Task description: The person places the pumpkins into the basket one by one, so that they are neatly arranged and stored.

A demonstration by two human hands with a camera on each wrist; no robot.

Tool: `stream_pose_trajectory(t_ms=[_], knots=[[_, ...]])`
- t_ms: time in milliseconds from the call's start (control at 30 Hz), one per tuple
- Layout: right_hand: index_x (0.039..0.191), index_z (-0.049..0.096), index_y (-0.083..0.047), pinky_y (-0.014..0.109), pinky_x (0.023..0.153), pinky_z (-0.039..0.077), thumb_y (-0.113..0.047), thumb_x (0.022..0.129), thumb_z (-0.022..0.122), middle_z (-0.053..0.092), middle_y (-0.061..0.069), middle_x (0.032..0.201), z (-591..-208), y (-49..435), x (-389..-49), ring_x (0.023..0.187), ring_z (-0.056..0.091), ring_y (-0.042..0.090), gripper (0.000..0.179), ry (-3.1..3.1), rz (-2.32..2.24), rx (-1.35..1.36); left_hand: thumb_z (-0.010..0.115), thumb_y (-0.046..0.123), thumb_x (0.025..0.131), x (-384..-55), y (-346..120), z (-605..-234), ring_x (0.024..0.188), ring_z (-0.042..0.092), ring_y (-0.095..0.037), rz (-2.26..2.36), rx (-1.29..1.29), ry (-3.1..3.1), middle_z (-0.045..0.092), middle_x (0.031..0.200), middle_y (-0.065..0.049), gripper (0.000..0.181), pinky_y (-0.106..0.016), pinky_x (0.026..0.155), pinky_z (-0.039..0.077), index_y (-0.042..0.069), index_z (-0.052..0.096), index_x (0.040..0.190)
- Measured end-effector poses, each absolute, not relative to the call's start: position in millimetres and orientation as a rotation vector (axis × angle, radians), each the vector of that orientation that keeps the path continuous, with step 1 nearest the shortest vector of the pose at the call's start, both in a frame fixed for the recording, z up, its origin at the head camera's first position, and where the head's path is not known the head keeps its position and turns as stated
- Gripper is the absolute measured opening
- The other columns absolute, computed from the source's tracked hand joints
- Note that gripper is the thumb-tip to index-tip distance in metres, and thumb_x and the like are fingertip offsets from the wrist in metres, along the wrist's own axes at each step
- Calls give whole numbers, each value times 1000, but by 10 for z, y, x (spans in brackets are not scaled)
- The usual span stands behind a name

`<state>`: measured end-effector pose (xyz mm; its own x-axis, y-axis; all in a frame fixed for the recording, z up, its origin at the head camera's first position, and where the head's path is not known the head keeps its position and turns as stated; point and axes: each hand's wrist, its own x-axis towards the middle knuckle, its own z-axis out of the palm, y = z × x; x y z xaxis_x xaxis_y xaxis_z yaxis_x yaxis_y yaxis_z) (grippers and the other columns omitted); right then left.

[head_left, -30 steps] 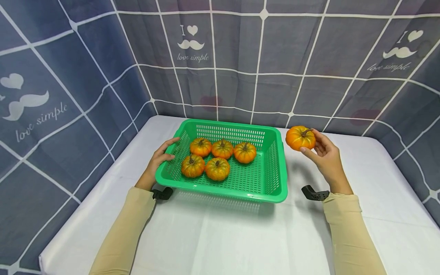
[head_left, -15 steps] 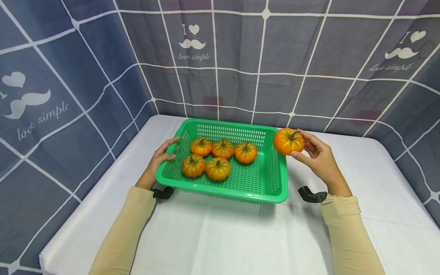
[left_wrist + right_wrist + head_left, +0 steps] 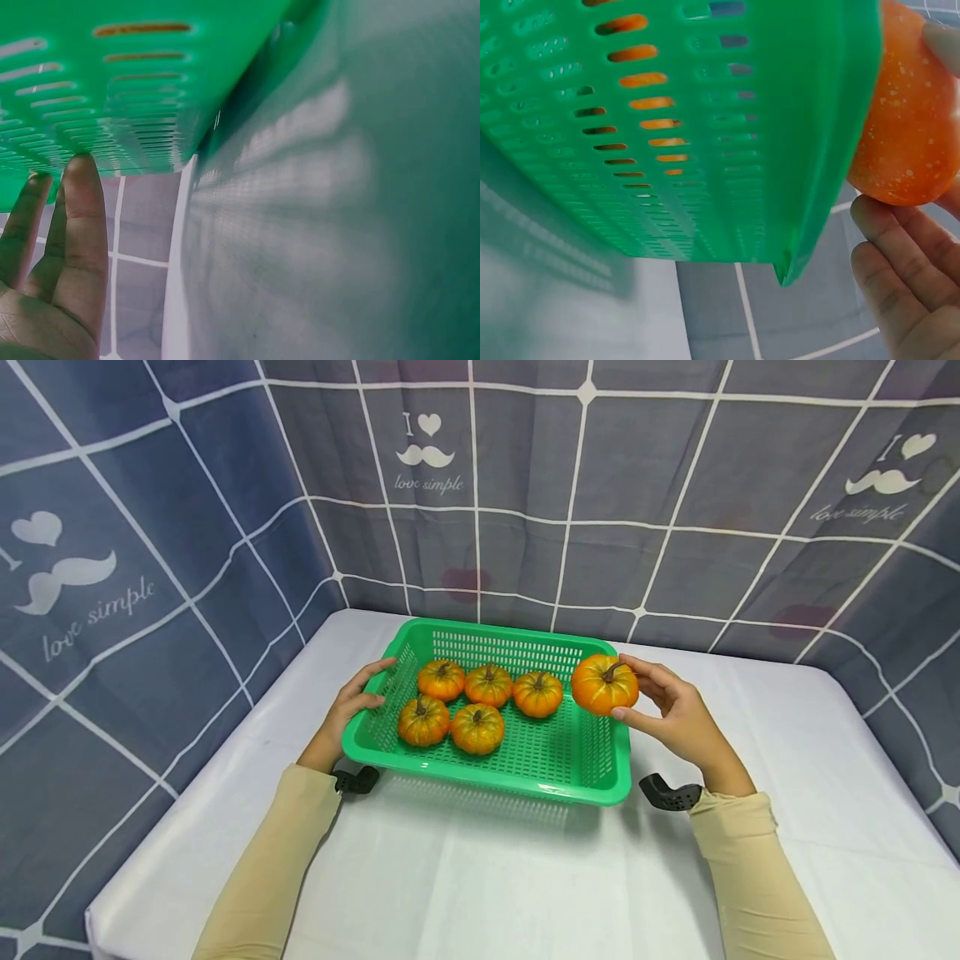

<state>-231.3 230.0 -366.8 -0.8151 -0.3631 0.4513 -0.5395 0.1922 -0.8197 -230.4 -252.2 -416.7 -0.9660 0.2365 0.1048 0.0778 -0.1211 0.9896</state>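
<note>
A green slotted plastic basket (image 3: 480,779) stands on the white-covered table, with several small orange pumpkins (image 3: 477,731) grouped in its left and middle part. On its left end my left hand (image 3: 341,720) grips the rim; the left wrist view shows fingers (image 3: 84,225) against the outer wall (image 3: 142,90). My right hand (image 3: 681,717) holds another small pumpkin (image 3: 600,689) by its side, thumb below and fingers behind, stem up. That pumpkin overlaps the basket's right rim in the head view. From the right wrist, the same pumpkin (image 3: 911,112) shows just past the rim.
A white cloth (image 3: 487,885) covers the table, whose back edge meets a grey-blue checked curtain (image 3: 525,460). The same curtain hangs along the left and right sides. Inside the basket, bare slotted floor (image 3: 551,747) shows at the right.
My right hand has carried its pumpkin leftward and slightly lower, from beside the basket to over its right end. My left hand and the basket have stayed put.
</note>
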Motion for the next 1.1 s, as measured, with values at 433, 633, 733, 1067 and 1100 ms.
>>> stream_pose_trajectory(t_ms=[433,633,733,1067,1100], knots=[[151,60,3,13,114,36,9,84,85,64,16,143,-3640,2185,-2368,132,55,1,73,-2462,1372,1075,42,2,96,-2327,-2516,-4157,141,43,-28,2216,330,2037,26,173,-20,71,-28,103,52,15,41,167],[151,62,-3,31,117,42,-6,85,91,65,14,146,-3617,2138,-2409,137,58,30,72,-2579,1188,1126,42,3,96,-2329,-2517,-4166,143,42,-30,2204,314,2055,25,174,-20,72,-27,102,52,13,38,167],[151,62,-2,53,116,44,-11,86,91,65,16,147,-3596,2109,-2434,138,58,39,71,-2649,1120,1150,43,3,96,-2331,-2517,-4166,143,41,-31,2201,316,2061,25,174,-20,72,-27,102,53,13,38,167],[150,62,1,64,111,47,-18,88,90,65,19,144,-3538,1969,-2534,134,59,41,71,-2757,956,1294,42,1,97,-2325,-2519,-4164,141,42,-30,2232,326,2046,25,173,-20,69,-27,102,52,19,47,163],[150,61,2,63,111,48,-18,88,90,65,19,144,-3537,1956,-2546,134,59,41,71,-2768,946,1306,42,1,97,-2324,-2518,-4162,141,42,-29,2235,328,2041,25,174,-19,68,-26,102,52,20,48,162]])
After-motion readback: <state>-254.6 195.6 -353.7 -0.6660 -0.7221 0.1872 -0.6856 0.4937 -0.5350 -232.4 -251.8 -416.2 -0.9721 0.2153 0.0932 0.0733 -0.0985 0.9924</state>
